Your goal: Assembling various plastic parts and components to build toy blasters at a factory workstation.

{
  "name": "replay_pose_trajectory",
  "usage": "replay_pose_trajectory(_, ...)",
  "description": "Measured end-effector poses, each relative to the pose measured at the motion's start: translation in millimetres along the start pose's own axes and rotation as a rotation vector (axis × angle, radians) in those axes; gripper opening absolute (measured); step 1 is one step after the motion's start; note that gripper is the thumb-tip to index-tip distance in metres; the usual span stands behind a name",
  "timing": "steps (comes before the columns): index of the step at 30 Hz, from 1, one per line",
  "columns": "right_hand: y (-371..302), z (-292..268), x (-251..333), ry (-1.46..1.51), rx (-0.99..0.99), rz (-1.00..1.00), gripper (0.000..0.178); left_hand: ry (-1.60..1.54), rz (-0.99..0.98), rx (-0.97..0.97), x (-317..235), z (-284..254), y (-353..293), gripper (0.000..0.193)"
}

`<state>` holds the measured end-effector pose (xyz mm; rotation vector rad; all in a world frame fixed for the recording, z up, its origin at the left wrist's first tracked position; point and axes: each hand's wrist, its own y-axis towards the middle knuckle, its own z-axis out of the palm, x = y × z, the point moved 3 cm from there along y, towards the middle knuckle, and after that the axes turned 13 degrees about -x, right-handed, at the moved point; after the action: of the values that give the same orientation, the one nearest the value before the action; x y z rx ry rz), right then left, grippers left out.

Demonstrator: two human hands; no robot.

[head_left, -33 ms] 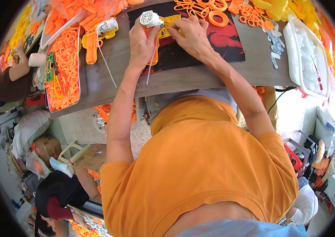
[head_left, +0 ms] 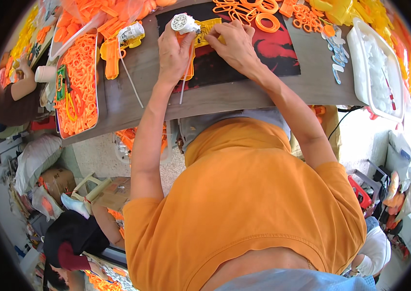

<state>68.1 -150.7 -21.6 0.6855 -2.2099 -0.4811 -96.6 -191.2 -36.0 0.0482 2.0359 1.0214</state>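
At the far middle of the table, my left hand point(head_left: 172, 56) is closed around a white round nozzle piece point(head_left: 183, 22) with several holes in its face. This piece sits at the end of a translucent yellow-orange toy gun shell point(head_left: 209, 25), whose handle points toward me. My right hand point(head_left: 239, 47) has its fingers curled and pinched at the shell's side; what lies between the fingertips is hidden. A thin white tube point(head_left: 183, 91) hangs down beside the handle. Beneath lies a black and red mat point(head_left: 268, 60).
Left of the mat rests a similar orange toy gun point(head_left: 112, 57) with a white tube. A tray point(head_left: 98, 104) of small orange parts bears pliers point(head_left: 72, 104). Orange rings point(head_left: 267, 23) lie at the far right, near a white bin point(head_left: 359, 72) of clear pieces. Co-workers sit nearby.
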Motion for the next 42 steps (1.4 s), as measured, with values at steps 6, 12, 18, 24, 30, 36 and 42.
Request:
replay_pose_trajectory(6, 3.8, 3.8, -10.4, 0.148, 0.041, 0.281, 0.022, -0.017, 0.028, -0.008, -1.0, -0.5, 1.3, 0.036)
replay_pose_trajectory(12, -1.7, 2.9, -2.3, -0.019, 0.085, 0.002, 0.020, 0.001, 0.033, 0.000, -2.6, 0.7, 1.4, 0.036)
replay_pose_trajectory(18, -7.0, -2.9, -3.4, -0.028, 0.071, -0.131, 0.024, 0.021, 0.044, 0.000, 1.2, 0.7, 1.6, 0.038)
replay_pose_trajectory(24, -5.2, -11.5, -6.4, -0.019, 0.071, -0.219, 0.033, -0.004, 0.013, 0.015, -1.3, -1.9, 1.7, 0.037)
replay_pose_trajectory(30, -4.3, -11.0, -6.6, -0.072, 0.221, -0.315, 0.048, 0.020, 0.010, 0.032, -4.7, -3.8, -0.2, 0.036)
replay_pose_trajectory(36, 14.9, -18.2, -25.3, -0.120, 0.071, -0.408, 0.064, 0.178, 0.164, 0.065, -20.2, -7.1, 6.0, 0.040)
replay_pose_trajectory(42, 23.9, -27.6, -14.2, 0.083, 0.110, -0.291, 0.070, 0.114, 0.202, 0.111, -27.6, -18.0, 39.4, 0.040)
